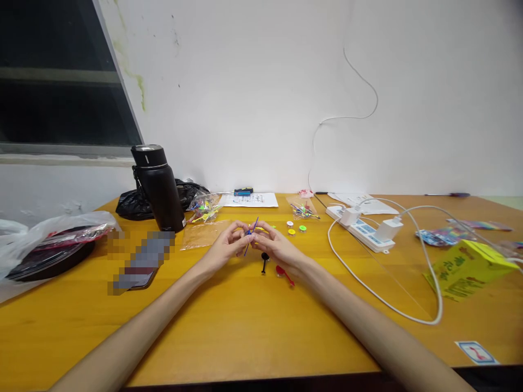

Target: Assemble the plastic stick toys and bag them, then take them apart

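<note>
My left hand (229,243) and my right hand (275,245) meet over the middle of the table, their fingertips pinched on a small thin blue plastic piece (255,224). It is tilted, and my fingers cover its middle. Just below the hands lie a black plastic piece (264,263) with a round head and a red one (285,274) of similar form. Several small round pieces sit beyond my right hand, among them a white disc (290,224), a yellow disc (291,232) and a green disc (302,228).
Behind the hands are a clear bag of coloured parts (204,209), a second bag (303,208), a screwdriver (243,191) and paper (261,200). A black bottle (157,188) and phone (145,279) stand left. Rightward are a power strip (368,235), looping white cables and a yellow box (469,268).
</note>
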### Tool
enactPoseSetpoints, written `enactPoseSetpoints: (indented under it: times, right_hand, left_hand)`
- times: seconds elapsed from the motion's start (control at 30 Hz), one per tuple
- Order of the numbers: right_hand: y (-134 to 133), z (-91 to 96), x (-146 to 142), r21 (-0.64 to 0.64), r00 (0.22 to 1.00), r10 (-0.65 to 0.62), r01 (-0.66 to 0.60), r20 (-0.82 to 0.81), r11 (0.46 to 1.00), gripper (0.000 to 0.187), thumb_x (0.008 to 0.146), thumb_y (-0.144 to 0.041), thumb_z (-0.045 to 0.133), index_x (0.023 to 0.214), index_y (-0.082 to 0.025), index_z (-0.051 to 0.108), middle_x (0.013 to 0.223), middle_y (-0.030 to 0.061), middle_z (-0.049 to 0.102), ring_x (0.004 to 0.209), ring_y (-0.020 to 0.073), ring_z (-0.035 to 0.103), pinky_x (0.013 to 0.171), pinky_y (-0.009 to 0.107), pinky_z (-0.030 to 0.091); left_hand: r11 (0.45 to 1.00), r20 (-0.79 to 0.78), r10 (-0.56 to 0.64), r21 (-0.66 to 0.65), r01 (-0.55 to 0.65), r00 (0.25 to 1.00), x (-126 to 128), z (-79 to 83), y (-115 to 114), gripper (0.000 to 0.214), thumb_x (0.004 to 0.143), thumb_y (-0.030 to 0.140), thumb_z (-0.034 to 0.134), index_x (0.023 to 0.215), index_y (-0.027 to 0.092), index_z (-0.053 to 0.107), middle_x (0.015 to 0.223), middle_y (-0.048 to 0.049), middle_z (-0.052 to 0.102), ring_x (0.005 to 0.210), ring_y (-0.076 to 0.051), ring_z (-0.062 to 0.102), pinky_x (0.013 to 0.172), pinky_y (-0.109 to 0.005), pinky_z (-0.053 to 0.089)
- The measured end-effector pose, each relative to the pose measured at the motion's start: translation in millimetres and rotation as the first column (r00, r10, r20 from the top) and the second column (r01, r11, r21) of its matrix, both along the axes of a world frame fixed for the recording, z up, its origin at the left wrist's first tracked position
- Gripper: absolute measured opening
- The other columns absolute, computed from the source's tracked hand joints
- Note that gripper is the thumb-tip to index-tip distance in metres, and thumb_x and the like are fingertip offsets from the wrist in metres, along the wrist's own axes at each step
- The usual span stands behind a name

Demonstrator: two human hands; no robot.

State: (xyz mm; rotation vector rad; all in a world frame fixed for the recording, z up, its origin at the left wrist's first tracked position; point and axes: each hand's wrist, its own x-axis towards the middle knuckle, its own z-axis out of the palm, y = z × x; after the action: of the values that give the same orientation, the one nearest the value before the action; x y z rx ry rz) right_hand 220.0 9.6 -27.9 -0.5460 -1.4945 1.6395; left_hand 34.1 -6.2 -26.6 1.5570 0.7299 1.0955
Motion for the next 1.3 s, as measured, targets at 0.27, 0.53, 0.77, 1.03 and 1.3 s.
enactPoseSetpoints:
  times: [0.27, 0.53, 0.77, 1.03, 1.3]
  right_hand:
    - [-2, 3.3, 1, -0.006, 0.998, -0.033, 0.033, 0.049, 0.999, 0.034, 0.083, -0.048, 0.076, 0.1, -0.024, 0.058, 0.085, -0.0019, 0.059, 0.076, 0.0116, 0.053, 0.072, 0.025, 0.038]
    - [-1, 0.5, 0, -0.003, 0.998, -0.024, 0.024, 0.064, 1.0, 0.034, 0.085, -0.049, 0.073, 0.102, -0.025, 0.055, 0.081, -0.0037, 0.053, 0.067, 0.0097, 0.047, 0.067, 0.024, 0.037]
    - [-3, 4.6, 1, 0.055, 0.994, 0.007, -0.013, 0.111, 0.998, 0.041, 0.085, -0.055, 0.069, 0.105, -0.025, 0.049, 0.073, -0.0062, 0.049, 0.063, 0.0103, 0.046, 0.065, 0.025, 0.04]
    - [-2, 0.7, 0, 0.0, 0.992, -0.041, 0.041, 0.121, 0.999, 0.038, 0.085, -0.053, 0.071, 0.102, -0.025, 0.052, 0.072, -0.0063, 0.051, 0.057, 0.0084, 0.042, 0.057, 0.022, 0.037]
    - [-7, 4.4, 1, -0.108, 0.998, 0.056, -0.055, 0.01, 0.993, 0.031, 0.085, -0.045, 0.074, 0.1, -0.024, 0.056, 0.069, -0.0062, 0.041, 0.058, 0.0088, 0.032, 0.056, 0.022, 0.029]
  left_hand:
    - [0.999, -0.04, 0.03, 0.043, -0.028, 0.999, -4, 1.0, 1, 0.036, 0.09, 0.05, 0.064, 0.109, 0.021, 0.053, 0.073, 0.0048, 0.05, 0.06, -0.01, 0.043, 0.059, -0.023, 0.034]
    - [0.995, -0.134, 0.036, 0.094, -0.023, 0.99, -8, 1.6, 3, 0.038, 0.088, 0.049, 0.066, 0.111, 0.02, 0.059, 0.069, 0.0052, 0.047, 0.058, -0.01, 0.046, 0.056, -0.023, 0.035]
    - [0.997, -0.076, 0.027, 0.074, -0.021, 0.997, -2, -4.2, -1, 0.036, 0.09, 0.051, 0.064, 0.109, 0.023, 0.053, 0.076, 0.0028, 0.054, 0.061, -0.011, 0.046, 0.056, -0.022, 0.033]
    - [0.996, -0.065, 0.026, 0.086, -0.02, 0.998, 1, -5.3, -2, 0.032, 0.093, 0.049, 0.06, 0.107, 0.022, 0.051, 0.073, 0.0045, 0.048, 0.059, -0.01, 0.042, 0.056, -0.023, 0.032]
    - [0.997, -0.075, -0.062, 0.038, 0.065, 0.995, 1, -1.4, -8, 0.031, 0.098, 0.052, 0.05, 0.107, 0.022, 0.051, 0.08, 0.0021, 0.056, 0.064, -0.011, 0.046, 0.065, -0.024, 0.036]
